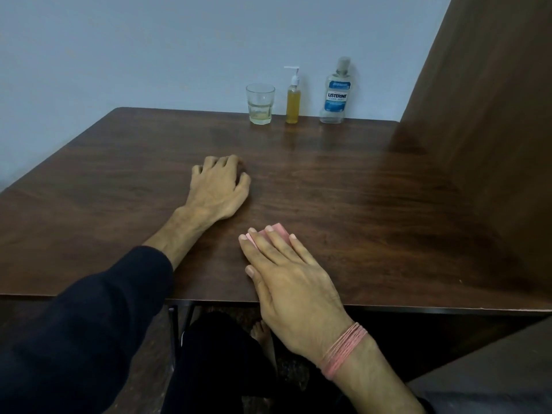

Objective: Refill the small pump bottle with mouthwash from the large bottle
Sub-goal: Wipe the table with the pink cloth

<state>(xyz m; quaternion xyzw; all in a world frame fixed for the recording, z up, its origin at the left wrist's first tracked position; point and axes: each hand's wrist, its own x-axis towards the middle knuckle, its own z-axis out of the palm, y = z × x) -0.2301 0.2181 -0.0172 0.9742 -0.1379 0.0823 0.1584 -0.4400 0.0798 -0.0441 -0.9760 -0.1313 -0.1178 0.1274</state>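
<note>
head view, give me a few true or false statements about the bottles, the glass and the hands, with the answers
1. The pump bottle stands between the glass and the large mouthwash bottle. True.
2. The left hand grips the large mouthwash bottle. False: it rests on the table, holding nothing, well apart from the bottles.
3. The right hand lies with straight fingers on a pink object near the table's front edge. True.
4. The large mouthwash bottle's cap is off. False: the cap is on the bottle.
5. The glass is full to the brim. False: only a little pale liquid shows at its bottom.
</note>
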